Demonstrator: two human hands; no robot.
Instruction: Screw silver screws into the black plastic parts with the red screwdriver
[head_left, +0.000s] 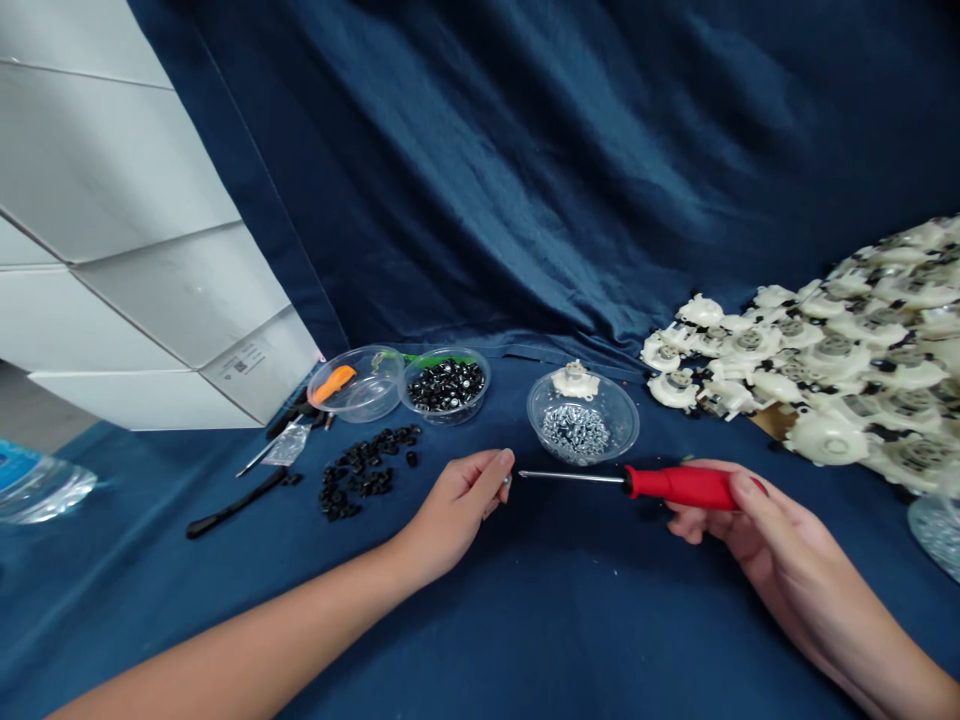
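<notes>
My right hand point(765, 520) is wrapped round the red handle of a screwdriver point(686, 487), its shaft pointing left. Just short of the tip, my left hand point(461, 500) pinches a small shiny metal piece point(508, 481), apparently a screw; the fingers hide most of it. A narrow gap separates tip and piece. Behind the shaft stands a clear bowl of small silver screws point(576, 430), with a cream plastic part point(575, 380) resting at its far rim. Left of it, a clear tub point(448, 388) holds many small black parts with metal centres.
Loose black pieces point(364, 470) lie left of my left hand, near a black strip point(240, 505). An empty-looking clear tub point(367, 385) has an orange object point(334, 383) in it. Many cream plastic housings point(832, 360) pile up at right. White boxes point(150, 250) and a water bottle point(41, 485) stand left.
</notes>
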